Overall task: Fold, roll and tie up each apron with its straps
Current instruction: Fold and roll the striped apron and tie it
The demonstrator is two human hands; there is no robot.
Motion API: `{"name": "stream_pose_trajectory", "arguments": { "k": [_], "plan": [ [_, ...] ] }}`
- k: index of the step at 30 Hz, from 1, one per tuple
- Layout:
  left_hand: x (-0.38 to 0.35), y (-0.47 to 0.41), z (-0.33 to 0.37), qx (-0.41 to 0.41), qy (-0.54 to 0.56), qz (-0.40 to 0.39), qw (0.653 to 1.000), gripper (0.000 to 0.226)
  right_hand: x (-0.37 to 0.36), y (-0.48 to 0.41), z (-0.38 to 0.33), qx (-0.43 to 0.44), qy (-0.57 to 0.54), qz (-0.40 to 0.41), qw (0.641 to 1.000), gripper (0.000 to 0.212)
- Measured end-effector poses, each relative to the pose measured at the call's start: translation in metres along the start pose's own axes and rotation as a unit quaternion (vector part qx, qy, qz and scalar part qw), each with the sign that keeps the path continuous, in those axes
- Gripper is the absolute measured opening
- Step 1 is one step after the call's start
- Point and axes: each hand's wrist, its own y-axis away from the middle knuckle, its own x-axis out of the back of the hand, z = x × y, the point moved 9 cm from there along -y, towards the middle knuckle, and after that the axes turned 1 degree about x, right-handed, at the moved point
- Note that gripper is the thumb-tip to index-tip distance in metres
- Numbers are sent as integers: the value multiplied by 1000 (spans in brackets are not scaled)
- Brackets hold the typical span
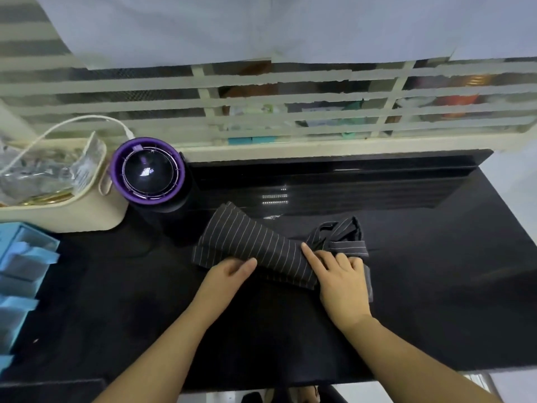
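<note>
head view: folded apron [255, 245] lies under both hands, left hand [229, 271] flat, right hand [340, 274] pressing straps [345, 237].

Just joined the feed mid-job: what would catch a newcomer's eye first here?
Two bare hands, left hand and right hand, press on a folded dark pinstriped apron at the centre of the black table, its straps bunched by the right hand. Behind and left stands a purple-rimmed round device.

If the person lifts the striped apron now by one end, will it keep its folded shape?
Probably not. The apron is thin cloth lying in loose folds, so it would likely sag and open. Its straps lie untied, so they would probably dangle. Both hands, left hand and right hand, press it flat.
</note>
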Motion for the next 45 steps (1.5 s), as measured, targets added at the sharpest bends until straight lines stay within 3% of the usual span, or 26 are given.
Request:
{"name": "stream_pose_trajectory", "arguments": {
  "k": [2, 4, 6, 11, 14, 17, 20, 27, 32, 38, 43, 45],
  "plan": [
    [-2, -3, -3, 61, 106, 9, 992, 37, 1, 1, -2, 7, 2, 14, 1000, 86],
    [-4, -6, -5, 94, 194, 27, 976, 74, 1, 3, -6, 30, 10, 20, 999, 89],
    [-4, -10, -5, 108, 255, 55, 959, 91, 0, 4, -14, 75, 35, 17, 996, 91],
    [-7, -14, -11, 171, 346, 90, 918, 80, -3, 4, -25, 215, 62, -7, 975, 81],
    [-2, -14, -16, 174, 441, 84, 877, 55, -13, 2, -21, 263, 33, -144, 954, 79],
    [1, -14, -21, 165, 489, 79, 853, 48, -8, -9, -24, 211, -116, -241, 940, 75],
    [-1, -14, -20, 158, 501, 69, 848, 48, 1, -36, -40, 113, -250, -232, 933, 83],
    [-1, -8, -13, 141, 488, 34, 861, 34, -26, -83, -83, -31, -345, -296, 890, 97],
    [2, -5, -5, 91, 484, 16, 870, 53, -23, -101, -89, -49, -413, -260, 871, 75],
    [1, -9, -13, 105, 499, 21, 860, 99, -15, -99, -107, -2, -462, -337, 821, 36],
    [0, -6, -15, 153, 545, 39, 823, 101, -8, -90, -124, 64, -428, -383, 816, 39],
    [-1, -6, -14, 165, 575, 32, 801, 103, -12, -85, -127, 54, -446, -430, 783, 34]
  ]
}}
